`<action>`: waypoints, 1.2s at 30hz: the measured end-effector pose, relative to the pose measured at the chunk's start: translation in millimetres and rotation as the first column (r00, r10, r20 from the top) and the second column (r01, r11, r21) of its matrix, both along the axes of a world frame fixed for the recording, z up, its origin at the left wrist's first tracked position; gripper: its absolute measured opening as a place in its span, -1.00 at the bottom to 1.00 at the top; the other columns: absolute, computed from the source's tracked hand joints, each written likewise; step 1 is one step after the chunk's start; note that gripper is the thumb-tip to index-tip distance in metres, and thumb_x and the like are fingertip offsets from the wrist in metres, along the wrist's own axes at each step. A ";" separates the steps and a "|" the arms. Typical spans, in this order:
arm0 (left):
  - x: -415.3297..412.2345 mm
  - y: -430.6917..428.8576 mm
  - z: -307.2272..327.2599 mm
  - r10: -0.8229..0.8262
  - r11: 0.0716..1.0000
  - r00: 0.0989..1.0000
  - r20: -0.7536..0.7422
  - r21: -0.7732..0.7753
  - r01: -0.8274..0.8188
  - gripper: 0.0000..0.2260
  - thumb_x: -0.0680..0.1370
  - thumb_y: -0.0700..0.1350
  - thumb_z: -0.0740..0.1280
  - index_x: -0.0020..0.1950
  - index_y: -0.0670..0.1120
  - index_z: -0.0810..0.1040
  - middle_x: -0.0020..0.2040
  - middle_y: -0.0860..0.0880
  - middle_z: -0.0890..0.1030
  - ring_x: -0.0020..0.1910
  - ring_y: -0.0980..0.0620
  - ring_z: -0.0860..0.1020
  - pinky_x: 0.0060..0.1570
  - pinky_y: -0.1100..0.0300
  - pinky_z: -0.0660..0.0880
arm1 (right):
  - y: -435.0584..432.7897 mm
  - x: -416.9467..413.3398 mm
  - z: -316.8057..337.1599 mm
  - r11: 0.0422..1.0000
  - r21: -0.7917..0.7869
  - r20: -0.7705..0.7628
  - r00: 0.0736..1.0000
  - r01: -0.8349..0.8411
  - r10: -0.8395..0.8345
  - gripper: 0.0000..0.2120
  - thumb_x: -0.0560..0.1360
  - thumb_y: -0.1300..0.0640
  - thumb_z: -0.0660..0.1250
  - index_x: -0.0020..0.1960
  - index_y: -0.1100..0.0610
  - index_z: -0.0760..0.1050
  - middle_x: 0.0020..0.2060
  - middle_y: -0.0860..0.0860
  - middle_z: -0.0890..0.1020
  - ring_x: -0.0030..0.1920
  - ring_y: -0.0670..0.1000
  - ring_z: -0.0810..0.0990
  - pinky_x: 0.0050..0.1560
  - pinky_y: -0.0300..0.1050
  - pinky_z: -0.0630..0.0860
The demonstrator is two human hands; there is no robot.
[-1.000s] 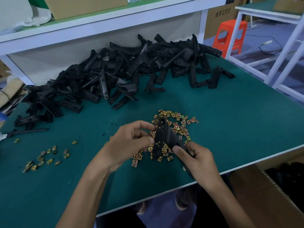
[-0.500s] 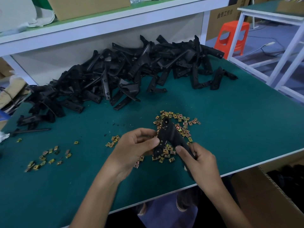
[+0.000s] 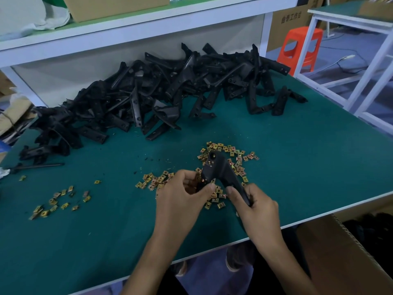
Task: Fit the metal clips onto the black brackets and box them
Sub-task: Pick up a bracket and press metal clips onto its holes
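Note:
I hold one black bracket over the green table, above a scatter of small gold metal clips. My right hand grips the bracket's lower arm. My left hand pinches the bracket's left edge with thumb and fingers; a clip seems to sit under the fingertips, partly hidden. A large heap of black brackets lies across the back of the table. A cardboard box with dark parts inside stands below the table's right front corner.
A second, smaller group of clips lies at the left. More clips sit just left of my left hand. A white shelf runs above the heap. An orange stool and a white frame stand to the right.
My left hand has closed in on the bracket's left edge, its fingers going from spread to pinched. The right hand keeps its grip; the view shifted slightly.

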State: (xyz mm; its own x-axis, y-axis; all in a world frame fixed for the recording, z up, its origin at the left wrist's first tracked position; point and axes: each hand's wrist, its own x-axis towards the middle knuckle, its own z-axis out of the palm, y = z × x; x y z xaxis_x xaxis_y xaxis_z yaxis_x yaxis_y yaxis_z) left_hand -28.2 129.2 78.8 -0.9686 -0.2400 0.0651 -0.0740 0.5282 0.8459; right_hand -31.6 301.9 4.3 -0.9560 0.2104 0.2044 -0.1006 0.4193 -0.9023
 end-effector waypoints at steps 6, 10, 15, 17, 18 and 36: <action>0.1 0.3 -4.5 0.008 0.999 1.000 0.002 -0.042 -0.008 -0.79 0.42 0.16 0.51 -0.04 0.11 0.63 -0.18 0.29 0.67 -0.17 0.32 0.62 -0.04 0.11 0.61 | 0.2 0.6 -1.0 1.000 0.031 0.006 1.000 -0.003 0.003 -0.36 0.43 -0.49 0.26 -0.31 0.10 0.27 -0.49 0.09 0.47 -0.46 0.09 0.43 -0.44 0.00 0.34; 1.0 4.2 -10.1 0.020 0.998 0.999 -0.040 -0.063 -0.023 -0.82 0.46 0.15 0.49 -0.06 0.11 0.61 -0.16 0.31 0.66 -0.16 0.32 0.62 -0.06 0.09 0.62 | -0.9 -0.5 -1.5 0.999 0.034 0.004 1.000 -0.002 0.002 -0.39 0.44 -0.43 0.31 -0.32 0.11 0.28 -0.49 0.09 0.47 -0.46 0.09 0.42 -0.44 0.00 0.34; -5.9 7.6 -4.7 -0.094 0.995 0.992 -0.090 0.025 0.096 -0.77 0.56 0.22 0.34 -0.03 0.09 0.64 -0.20 0.22 0.67 -0.20 0.28 0.62 -0.17 0.22 0.55 | 2.0 -1.0 2.2 0.989 -0.146 0.028 1.000 0.017 -0.013 -0.48 0.42 -0.41 0.32 -0.34 0.02 0.33 -0.51 0.06 0.52 -0.51 -0.11 0.40 -0.48 -0.14 0.34; -12.9 11.3 -5.5 -0.135 0.990 0.983 -0.126 0.023 0.139 -0.64 0.64 0.23 0.17 -0.03 0.06 0.65 -0.31 0.19 0.60 -0.31 0.31 0.53 -0.30 0.37 0.41 | 4.7 -0.8 4.0 0.959 -0.281 0.051 0.999 0.030 -0.016 -0.50 0.43 -0.38 0.35 -0.36 -0.01 0.29 -0.55 0.04 0.49 -0.52 -0.05 0.40 -0.49 -0.14 0.34; -17.5 14.5 -7.7 -0.157 0.987 0.980 -0.121 0.016 0.160 -0.65 0.67 0.18 0.14 -0.01 0.06 0.65 -0.34 0.21 0.57 -0.33 0.32 0.50 -0.34 0.44 0.34 | 6.2 -0.6 4.6 0.933 -0.358 0.062 0.998 0.039 -0.018 -0.48 0.43 -0.36 0.37 -0.35 0.02 0.26 -0.56 0.03 0.45 -0.53 -0.01 0.38 -0.49 -0.12 0.33; -25.8 59.8 -43.7 -0.421 0.702 0.905 -0.058 -0.653 0.285 -0.88 0.45 -0.11 0.36 -0.04 -0.10 0.57 -0.04 -0.13 0.64 0.02 -0.20 0.57 0.10 -0.04 0.47 | 11.0 1.1 4.3 0.934 -0.355 0.016 1.000 0.021 -0.016 -0.49 0.50 -0.23 0.36 -0.33 0.14 0.32 -0.55 0.07 0.45 -0.52 -0.02 0.37 -0.47 -0.17 0.35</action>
